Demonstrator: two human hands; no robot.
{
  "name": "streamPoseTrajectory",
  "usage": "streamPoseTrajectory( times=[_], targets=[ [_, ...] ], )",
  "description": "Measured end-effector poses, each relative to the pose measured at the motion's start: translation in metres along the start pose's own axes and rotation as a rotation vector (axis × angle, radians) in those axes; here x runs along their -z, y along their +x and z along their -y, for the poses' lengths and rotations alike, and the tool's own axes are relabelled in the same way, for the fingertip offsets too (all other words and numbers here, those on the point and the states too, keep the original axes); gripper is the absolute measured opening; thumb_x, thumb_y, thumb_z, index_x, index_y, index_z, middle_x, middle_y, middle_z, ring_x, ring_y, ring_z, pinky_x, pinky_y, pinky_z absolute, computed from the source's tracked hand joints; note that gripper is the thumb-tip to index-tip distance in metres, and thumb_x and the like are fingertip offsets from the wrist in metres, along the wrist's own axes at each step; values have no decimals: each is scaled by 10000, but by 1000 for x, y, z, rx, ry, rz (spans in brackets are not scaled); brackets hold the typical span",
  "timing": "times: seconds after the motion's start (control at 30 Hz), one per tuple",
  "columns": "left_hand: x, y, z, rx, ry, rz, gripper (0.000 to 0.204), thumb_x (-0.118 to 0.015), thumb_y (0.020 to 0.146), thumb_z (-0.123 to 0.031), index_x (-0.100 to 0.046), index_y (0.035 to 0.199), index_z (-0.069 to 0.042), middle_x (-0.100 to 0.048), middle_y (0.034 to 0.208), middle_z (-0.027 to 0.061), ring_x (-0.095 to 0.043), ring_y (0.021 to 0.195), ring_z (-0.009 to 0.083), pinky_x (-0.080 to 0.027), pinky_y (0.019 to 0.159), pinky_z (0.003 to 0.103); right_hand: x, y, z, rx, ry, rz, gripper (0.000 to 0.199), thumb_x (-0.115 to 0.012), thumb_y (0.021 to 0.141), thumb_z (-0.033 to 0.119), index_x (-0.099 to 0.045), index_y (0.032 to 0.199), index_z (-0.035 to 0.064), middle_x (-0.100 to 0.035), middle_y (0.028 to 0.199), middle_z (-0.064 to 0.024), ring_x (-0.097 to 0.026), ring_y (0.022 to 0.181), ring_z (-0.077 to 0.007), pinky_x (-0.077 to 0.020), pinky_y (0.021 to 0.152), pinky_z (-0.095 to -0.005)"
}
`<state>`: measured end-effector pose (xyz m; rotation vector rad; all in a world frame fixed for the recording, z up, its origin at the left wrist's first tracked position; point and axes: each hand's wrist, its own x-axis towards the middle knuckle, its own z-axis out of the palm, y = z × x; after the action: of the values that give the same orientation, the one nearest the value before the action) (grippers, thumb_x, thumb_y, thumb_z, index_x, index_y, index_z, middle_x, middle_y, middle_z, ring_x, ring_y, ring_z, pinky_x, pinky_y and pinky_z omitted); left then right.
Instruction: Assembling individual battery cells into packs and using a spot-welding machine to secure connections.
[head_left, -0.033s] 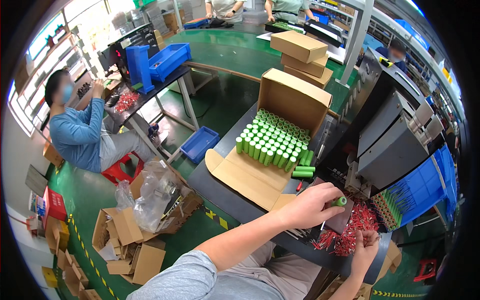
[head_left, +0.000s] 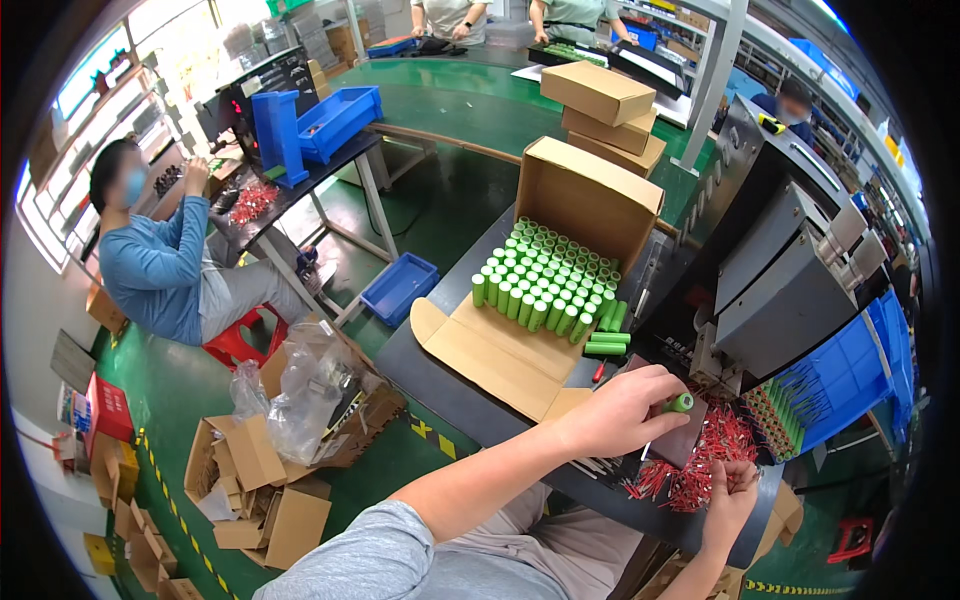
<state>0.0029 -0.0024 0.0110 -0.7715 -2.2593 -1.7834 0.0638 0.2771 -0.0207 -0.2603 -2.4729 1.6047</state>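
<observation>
A person in a grey short-sleeved shirt (head_left: 385,555) works at a dark bench (head_left: 430,380), the left hand (head_left: 630,410) grasping a green, smooth-sided cylinder with a pale end (head_left: 682,403), just beyond the heap of thin red pieces (head_left: 715,455). The grip is parted only by the cylinder's width, fingers curled around its side, the end left bare. From where I stand, the cylinder looks stiff and fairly light, though perhaps dense for its size; its slick skin could slip or scuff, so the middle of the barrel seems the place to hold. At the heap's right edge, the right hand (head_left: 735,487) bends thumb and fingers close together; whether they pinch anything, I cannot tell. Beyond the heap, to the left, matching green cylinders (head_left: 545,280) stand in rows by an open brown cardboard box (head_left: 590,190).
</observation>
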Motion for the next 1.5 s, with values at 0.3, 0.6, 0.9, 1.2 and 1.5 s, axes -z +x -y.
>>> streamPoseTrajectory(
  times=[0.3,0.6,0.9,1.2,1.5],
  targets=[
    [-2,0,2,-37,3,-27,240,-752,926,-165,-676,1090,-7,-641,961,149,-662,838,304,-548,752,394,-10,-1,-22,133,-160,12,63,-637,1022,8,-614,1071,-24,-650,929,-54,-613,864,-131,-496,804,-262],
    [-3,-1,3,-29,22,-4,279,-747,955,-175,-677,1169,-9,-631,996,116,-631,814,228,-540,729,343,-5,1,-45,286,-424,82,114,-639,1052,87,-634,1057,-27,-669,915,-72,-612,832,-115,-506,765,-268],
    [-1,1,3,-46,31,-10,294,-752,959,-181,-678,1180,-2,-628,993,116,-637,804,217,-544,718,328,-22,3,7,-62,213,-67,117,-640,1055,128,-698,1066,27,-666,872,30,-501,618,-7,-340,504,-193],
    [-1,1,4,-25,77,3,305,-755,952,-181,-689,1198,-14,-651,1010,126,-644,844,241,-543,745,354,-63,14,50,-25,557,59,127,-679,1038,144,-696,1088,27,-595,770,56,-349,471,14,-230,410,-191],
    [-4,-1,4,-52,82,-11,273,-757,932,-155,-703,1160,-15,-664,985,133,-645,868,291,-537,762,385,-80,13,71,38,493,108,132,-699,1030,155,-709,1051,25,-609,767,73,-391,545,26,-241,472,-189]
  ],
)
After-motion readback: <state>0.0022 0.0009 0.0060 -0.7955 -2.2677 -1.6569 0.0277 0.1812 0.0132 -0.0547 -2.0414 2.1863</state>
